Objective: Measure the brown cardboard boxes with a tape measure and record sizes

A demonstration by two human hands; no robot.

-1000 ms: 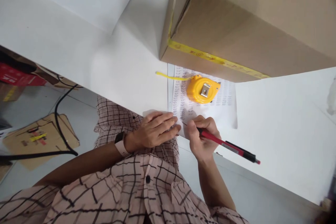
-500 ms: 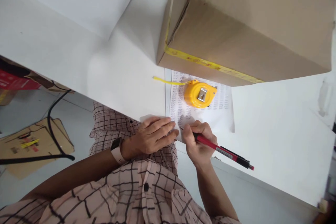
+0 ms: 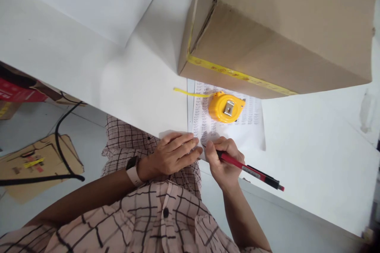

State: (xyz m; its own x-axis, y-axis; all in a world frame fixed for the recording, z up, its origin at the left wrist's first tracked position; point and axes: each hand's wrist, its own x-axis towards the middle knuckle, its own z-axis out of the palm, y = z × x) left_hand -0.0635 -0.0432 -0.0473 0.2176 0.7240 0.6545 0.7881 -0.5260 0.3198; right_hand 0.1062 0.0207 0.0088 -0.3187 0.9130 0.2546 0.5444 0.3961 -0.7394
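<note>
My right hand [image 3: 225, 162] is closed round a red and black pen [image 3: 247, 169], its tip down at the lower left part of a paper sheet [image 3: 252, 134]. Columns of small handwriting cover much of the sheet. My left hand [image 3: 173, 154] lies flat with fingers stretched out, the fingertips on the sheet's lower left corner and the table edge. A yellow tape measure [image 3: 226, 106] rests on the sheet just beyond my right hand, metal clip facing up. Its yellow wrist strap [image 3: 190, 93] trails off to the left.
A large cardboard box [image 3: 267, 47] with yellow tape stands behind the tape measure and hides the sheet's far part. White paper [image 3: 89, 0] lies on the white table [image 3: 142, 91] at upper left. Below, flattened cardboard [image 3: 44, 162] and a black cable [image 3: 59, 138] are at left.
The pen's upper end has shifted slightly left with my right hand. My left hand, the tape measure and the box stay in place apart from a slight camera shift.
</note>
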